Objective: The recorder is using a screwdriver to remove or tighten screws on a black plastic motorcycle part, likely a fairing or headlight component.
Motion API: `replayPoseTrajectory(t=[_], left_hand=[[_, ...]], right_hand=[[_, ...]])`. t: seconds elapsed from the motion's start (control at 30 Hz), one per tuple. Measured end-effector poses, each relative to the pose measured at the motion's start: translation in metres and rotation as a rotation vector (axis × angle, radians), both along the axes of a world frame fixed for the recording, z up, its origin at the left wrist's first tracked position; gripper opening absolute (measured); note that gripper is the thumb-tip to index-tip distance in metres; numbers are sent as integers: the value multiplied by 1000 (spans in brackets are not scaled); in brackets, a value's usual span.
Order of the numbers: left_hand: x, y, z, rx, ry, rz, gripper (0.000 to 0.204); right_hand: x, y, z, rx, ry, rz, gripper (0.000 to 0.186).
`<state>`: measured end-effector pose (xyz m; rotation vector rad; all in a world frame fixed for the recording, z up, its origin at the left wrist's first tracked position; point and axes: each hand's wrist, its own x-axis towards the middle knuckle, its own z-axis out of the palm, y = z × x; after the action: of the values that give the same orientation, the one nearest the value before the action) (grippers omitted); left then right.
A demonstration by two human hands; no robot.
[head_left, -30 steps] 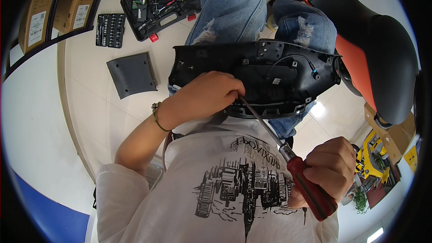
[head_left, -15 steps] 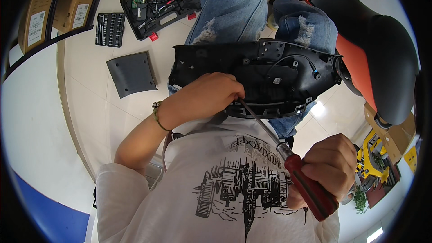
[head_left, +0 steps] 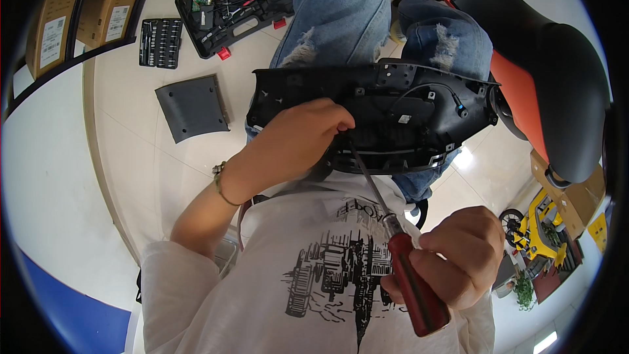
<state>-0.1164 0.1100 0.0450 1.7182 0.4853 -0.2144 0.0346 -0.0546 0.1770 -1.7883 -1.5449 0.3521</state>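
Observation:
A black plastic panel (head_left: 308, 85) with clips and a short cable rests across my lap. My right hand (head_left: 462, 259) is wrapped round the red handle of a screwdriver (head_left: 419, 292), whose long shaft slants up to the panel's near edge. Just above its tip, my left hand (head_left: 314, 124) has thumb and finger pinched together over the panel. Whatever that pinch holds, if anything, is hidden. Small shiny bits, perhaps screws (head_left: 278, 99), sit on the panel's left part.
On the floor at far left are an open tool case (head_left: 236, 13), a socket set (head_left: 160, 42) and a dark curved cover (head_left: 192, 108). A black and orange seat-like body (head_left: 563, 92) stands at right, with a cardboard box (head_left: 580, 200) and a yellow model motorcycle (head_left: 540, 226) beyond.
My right hand and the screwdriver handle have shifted left and a little lower. My left hand has moved slightly up, and its pinch now sits off the shaft near the tip.

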Motion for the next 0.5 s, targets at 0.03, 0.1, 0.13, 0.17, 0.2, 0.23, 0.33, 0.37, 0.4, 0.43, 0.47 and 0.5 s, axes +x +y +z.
replayPoseTrajectory(t=[0.03, 0.1, 0.13, 0.17, 0.2, 0.23, 0.33, 0.37, 0.4, 0.43, 0.47, 0.5], left_hand=[[-1, 2, 5, -1, -3, 1, 23], [-6, 6, 13, -25, -15, 121, 22], [-8, 6, 16, -23, -14, 121, 22], [-11, 6, 19, -21, 3, 148, 22], [-13, 6, 22, -18, 20, 176, 21], [-16, 3, 24, -19, 19, 174, 21], [-23, -6, 34, -38, -15, 240, 18], [-25, -8, 41, -10, -83, 266, 18], [-26, -11, 47, 17, -154, 291, 18], [-28, -11, 54, 66, -278, 262, 15], [-33, -11, 63, 118, -400, 230, 15], [-40, -10, 73, 122, -523, 192, 20]], right_hand=[[0, -1, 2, -1, -3, 1, 18], [1, -3, 6, -89, 136, 98, 43], [2, -6, 6, -88, 137, 98, 43], [2, -11, 6, -87, 231, 117, 43], [2, -14, 4, -86, 326, 136, 43], [2, -15, 2, -87, 325, 134, 43], [4, -15, -2, -56, 353, 153, 41], [5, -13, -2, -71, 410, 187, 39], [7, -12, -2, -86, 466, 220, 37], [7, -11, -1, -84, 462, 212, 37], [6, -10, 0, -66, 421, 210, 33], [5, -9, 0, -48, 379, 208, 29]])
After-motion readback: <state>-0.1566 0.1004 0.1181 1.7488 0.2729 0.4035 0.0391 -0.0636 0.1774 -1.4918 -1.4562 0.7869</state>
